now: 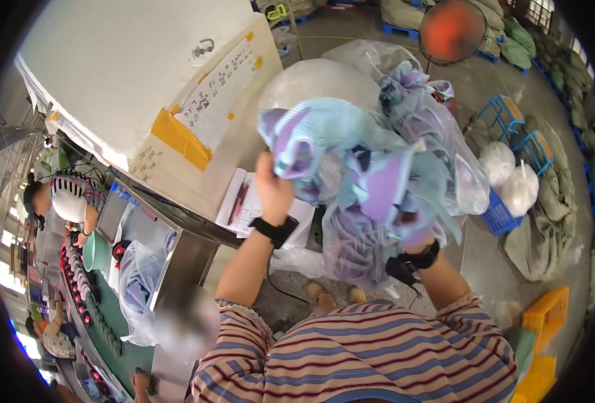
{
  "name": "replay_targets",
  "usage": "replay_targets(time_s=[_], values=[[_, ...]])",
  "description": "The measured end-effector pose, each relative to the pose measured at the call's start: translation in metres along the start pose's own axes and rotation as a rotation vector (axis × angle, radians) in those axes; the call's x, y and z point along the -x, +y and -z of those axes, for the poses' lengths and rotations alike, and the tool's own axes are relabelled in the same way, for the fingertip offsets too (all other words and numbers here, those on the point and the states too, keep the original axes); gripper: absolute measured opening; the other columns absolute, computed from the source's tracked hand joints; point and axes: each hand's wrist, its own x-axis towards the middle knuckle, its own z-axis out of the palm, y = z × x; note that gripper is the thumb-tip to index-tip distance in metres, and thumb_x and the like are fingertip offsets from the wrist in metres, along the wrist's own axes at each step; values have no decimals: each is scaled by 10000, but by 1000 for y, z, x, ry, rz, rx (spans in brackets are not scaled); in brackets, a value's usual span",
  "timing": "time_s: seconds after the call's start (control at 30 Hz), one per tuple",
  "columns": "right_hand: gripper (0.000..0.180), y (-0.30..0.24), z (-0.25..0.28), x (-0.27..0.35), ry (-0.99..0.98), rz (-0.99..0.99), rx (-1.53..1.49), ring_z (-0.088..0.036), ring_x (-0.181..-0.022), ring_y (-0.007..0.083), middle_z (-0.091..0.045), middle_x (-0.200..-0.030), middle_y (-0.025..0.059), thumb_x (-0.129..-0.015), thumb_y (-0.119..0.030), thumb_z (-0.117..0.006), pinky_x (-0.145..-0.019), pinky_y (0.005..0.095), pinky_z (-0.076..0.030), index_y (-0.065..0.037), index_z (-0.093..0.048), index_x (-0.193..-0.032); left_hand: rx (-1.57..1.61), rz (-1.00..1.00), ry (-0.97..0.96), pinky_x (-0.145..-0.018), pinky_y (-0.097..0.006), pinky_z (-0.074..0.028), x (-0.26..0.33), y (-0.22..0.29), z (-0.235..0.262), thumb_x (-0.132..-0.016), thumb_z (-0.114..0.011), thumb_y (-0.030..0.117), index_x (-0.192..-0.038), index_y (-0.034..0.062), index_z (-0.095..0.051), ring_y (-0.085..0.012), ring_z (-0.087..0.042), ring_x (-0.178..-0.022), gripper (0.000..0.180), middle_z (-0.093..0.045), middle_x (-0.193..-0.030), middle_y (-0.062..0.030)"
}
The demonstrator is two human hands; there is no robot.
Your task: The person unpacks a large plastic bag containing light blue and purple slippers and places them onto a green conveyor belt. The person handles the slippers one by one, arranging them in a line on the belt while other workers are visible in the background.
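Note:
A bundle of light-blue and purple shoe uppers [328, 127] is held up in front of me between both hands. My left hand [274, 188] grips the bundle's left edge, its fingertips partly hidden behind the fabric. At the lower right, my right hand [424, 244] is closed on the bundle, its fingers mostly covered by the uppers. Beneath the bundle hangs or stands a clear plastic bag [354, 252] with more purple and blue uppers inside; which of the two I cannot tell. Another long clear bag of uppers [438, 138] lies just beyond, on the right.
A white cabinet [136, 60] with a taped paper stands left, above an open notebook [304, 221] with pens. Farther left, people sit along a green conveyor [133, 356] carrying shoes. Rightward are a blue crate [502, 213], blue-framed stools [502, 114] and yellow crates [546, 319].

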Motion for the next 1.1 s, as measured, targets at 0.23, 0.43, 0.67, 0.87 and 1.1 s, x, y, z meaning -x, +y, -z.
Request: replay_targets(time_s=[0.23, 0.43, 0.67, 0.87, 1.1], values=[[415, 18, 24, -55, -82, -350, 3, -556, -1008, 309, -542, -1119, 181, -838, -208, -534, -844, 399, -479, 28, -458, -1170, -123, 145, 91, -676, -311, -465, -92, -93, 68, -760, -522, 28, -956, -21, -571, -208, -608, -740, 208, -640, -829, -134], [404, 108, 1, -116, -205, -636, 107, -570, -978, 329, -563, -1070, 205, -808, -207, -565, -819, 399, -482, 39, -496, -1121, -389, 116, -228, -677, -461, -446, -94, -191, 19, -686, -534, 65, -851, 8, -542, -419, -552, -790, 175, -584, -818, -221], [393, 164, 67, -184, 73, -676, 536, -586, -942, 352, -588, -1014, 233, -773, -206, -602, -789, 398, -484, 52, -540, -1063, -353, -3, -170, -674, -454, -449, -123, -167, 46, -682, -522, 45, -863, 28, -544, -393, -558, -794, 183, -580, -857, -183], [363, 215, 123, -195, 306, -507, 1424, -588, -876, 406, -602, -904, 273, -750, -221, -628, -742, 422, -476, 74, -587, -957, -757, -127, -562, -619, -430, -496, -98, -177, 30, -719, -530, 80, -909, 67, -569, -337, -610, -718, 194, -582, -869, -144], [321, 198, 103, -174, 207, -605, 915, -605, -786, 410, -602, -825, 299, -781, -183, -596, -680, 422, -466, 102, -583, -930, -841, 61, -564, -711, -409, -498, -85, -220, -9, -819, -458, 120, -936, 80, -568, -300, -629, -812, 166, -593, -930, -125]])
